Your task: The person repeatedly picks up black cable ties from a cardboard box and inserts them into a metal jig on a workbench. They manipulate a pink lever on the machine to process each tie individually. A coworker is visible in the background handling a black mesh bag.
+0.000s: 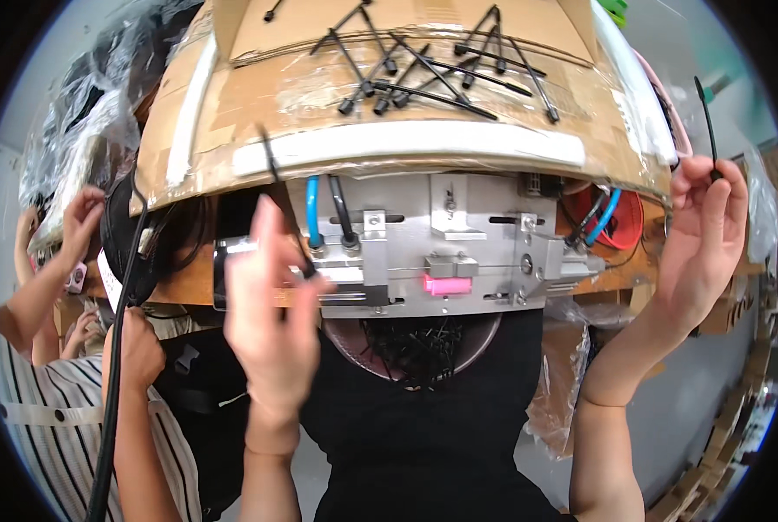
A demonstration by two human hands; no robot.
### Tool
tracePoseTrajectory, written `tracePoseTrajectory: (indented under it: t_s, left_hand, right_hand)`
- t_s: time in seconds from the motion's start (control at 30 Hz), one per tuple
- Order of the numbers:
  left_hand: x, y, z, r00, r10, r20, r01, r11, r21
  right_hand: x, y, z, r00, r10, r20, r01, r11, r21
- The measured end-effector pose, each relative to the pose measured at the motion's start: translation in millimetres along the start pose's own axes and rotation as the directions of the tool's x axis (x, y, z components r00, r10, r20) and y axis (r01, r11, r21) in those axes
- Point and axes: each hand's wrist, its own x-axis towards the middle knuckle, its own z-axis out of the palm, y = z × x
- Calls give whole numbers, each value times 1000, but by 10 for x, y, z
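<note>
My left hand (276, 322), smeared by motion, is left of the metal fixture's middle. Its fingers pinch a thin black rod (273, 161) that slants upward past the cardboard edge. Out to the right, my right hand (706, 222) is raised, its fingertips closed on the lower end of another black rod (707, 117), which stands nearly upright. Between the hands lies the silver metal fixture (406, 300), with clamp blocks at both sides and a pink piece (447, 285) at its centre. More black rods with thick end caps (424, 83) lie scattered on the cardboard (302, 104) above.
Below the fixture, a bowl (345, 348) full of small black pieces sits at my lap. Blue air hoses (313, 213) rise from the fixture. A red container (625, 222) is behind it at right. At left, another person's arm (41, 291) and a black cable (115, 374) come close.
</note>
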Motion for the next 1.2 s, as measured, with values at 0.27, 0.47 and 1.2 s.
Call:
tracePoseTrajectory:
  t_s: [0.27, 0.47, 1.2]
  left_hand:
    - [-781, 561, 513, 863, 136, 486, -189, 980, 63]
    - [-790, 549, 665, 845, 92, 527, -248, 940, 235]
    - [1555, -153, 629, 867, 398, 301, -427, 904, 33]
  right_hand:
    - [-488, -141, -14, 990, -30, -137, 25, 999, -34]
    - [-638, -144, 2, 980, -50, -195, 32, 995, -92]
    - [-1697, 406, 926, 899, 226, 374, 6, 849, -528]
